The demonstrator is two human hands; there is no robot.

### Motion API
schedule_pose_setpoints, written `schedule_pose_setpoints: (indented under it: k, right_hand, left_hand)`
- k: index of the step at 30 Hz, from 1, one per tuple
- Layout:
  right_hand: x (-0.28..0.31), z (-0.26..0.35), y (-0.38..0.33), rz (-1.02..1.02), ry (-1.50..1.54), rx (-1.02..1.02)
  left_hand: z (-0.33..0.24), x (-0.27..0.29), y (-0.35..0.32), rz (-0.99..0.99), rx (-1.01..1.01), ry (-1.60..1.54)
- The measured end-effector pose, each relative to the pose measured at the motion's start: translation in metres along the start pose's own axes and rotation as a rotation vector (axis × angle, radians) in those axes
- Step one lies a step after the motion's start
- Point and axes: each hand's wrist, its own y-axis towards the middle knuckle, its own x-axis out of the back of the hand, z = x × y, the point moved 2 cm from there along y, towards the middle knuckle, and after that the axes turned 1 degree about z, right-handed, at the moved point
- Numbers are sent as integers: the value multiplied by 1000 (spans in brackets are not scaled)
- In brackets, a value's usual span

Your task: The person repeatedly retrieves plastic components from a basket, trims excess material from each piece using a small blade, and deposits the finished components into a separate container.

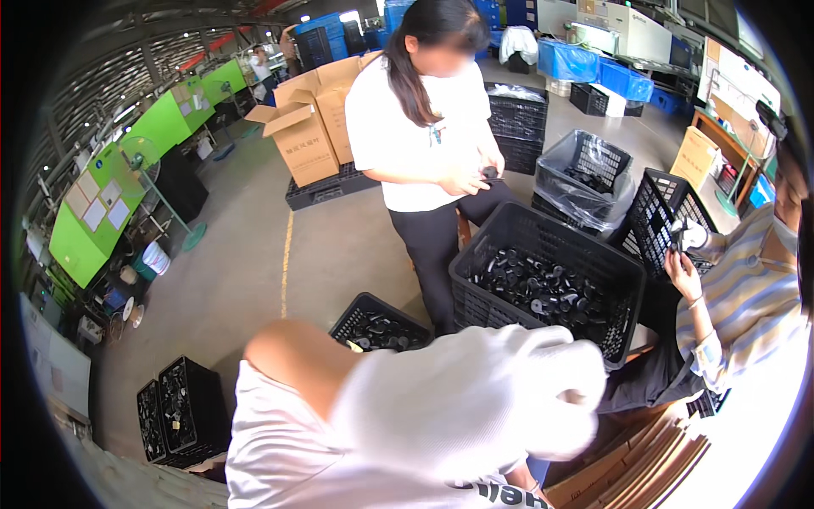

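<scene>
My left arm reaches across the lower middle, its bare elbow at the left and a white knitted glove covering the rest. Motion smears my left hand (555, 386); its fingers point right and I cannot make out anything in them. It passes in front of a large black plastic crate (475, 293) of small black round parts (543, 293). My right hand is not visible; only a bit of skin with a thin band (532, 488) shows at the lower edge. Behind my forearm stands a smaller black crate (366, 303) with similar parts.
Across the large crate, a person in white (415, 144) handles a small black part (489, 172). At the right, a person in a striped shirt (738, 288) holds a black-and-white part (678, 236). Flat cardboard (636, 467) lies lower right; more black crates (199, 416) stand lower left.
</scene>
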Motion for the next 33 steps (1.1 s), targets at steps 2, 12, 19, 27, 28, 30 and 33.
schedule_pose_setpoints:
  k: [2,12,19,27,28,30,33]
  right_hand:
    - [-2,25,-10,-94,-67,-122]
    - [21,76,5,-259,16,-206]
    - [51,59,32,-282,169,-260]
    - [70,57,55,-324,234,-303]
    - [72,55,58,-327,255,-303]
    - [71,55,64,-320,216,-317]
    - [68,51,64,-294,222,-310]
  left_hand:
    - [47,-32,-6,-74,-124,-26]
    - [349,-149,20,144,601,141]
    - [499,-239,68,547,788,187]
    - [523,-282,75,1108,913,352]
    - [522,-282,73,1121,935,377]
    - [522,-278,63,1145,945,393]
    - [537,-263,48,920,936,339]
